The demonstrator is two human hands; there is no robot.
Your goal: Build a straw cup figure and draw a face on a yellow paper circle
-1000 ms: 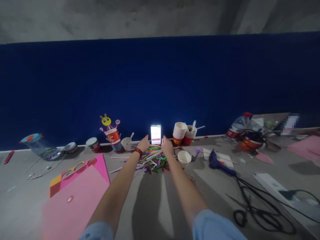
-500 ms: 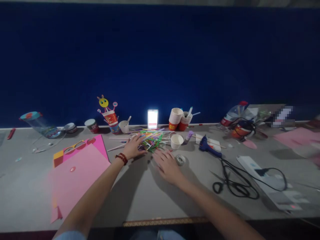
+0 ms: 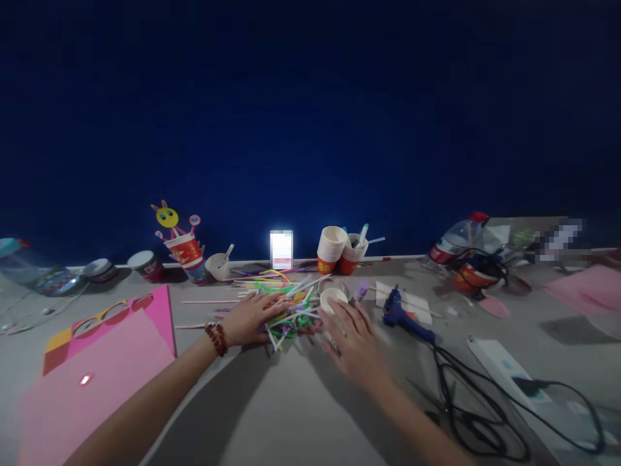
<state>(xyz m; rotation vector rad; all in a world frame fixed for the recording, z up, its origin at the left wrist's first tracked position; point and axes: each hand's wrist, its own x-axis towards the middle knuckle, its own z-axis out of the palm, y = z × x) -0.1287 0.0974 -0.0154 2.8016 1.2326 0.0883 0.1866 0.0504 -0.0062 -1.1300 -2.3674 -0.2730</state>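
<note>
A loose heap of thin, many-coloured craft sticks [image 3: 301,321] lies in the middle of the grey table. My left hand [image 3: 255,317], with a beaded bracelet at the wrist, rests flat on the heap's left side, fingers stretched out. To the right of the heap, my right hand [image 3: 356,340] is spread, a little blurred, its fingertips in front of a white paper cup [image 3: 334,299]. Whether those fingers touch the cup I cannot tell. A purple-capped tube [image 3: 361,291] stands just behind the right fingers.
Stacked paper cups [image 3: 332,249] and a lit phone [image 3: 282,250] stand at the back. Pink sheets [image 3: 101,382] and a decorated cup [image 3: 187,257] are leftward. Rightward lie a blue glue gun [image 3: 405,317], its black cord, scissors [image 3: 422,391] and a white power strip [image 3: 504,369].
The view has shifted, so the table appears nearer. My right hand has moved rightward from the heap's edge to in front of the white cup, now covering the tape roll. My left hand stays on the heap.
</note>
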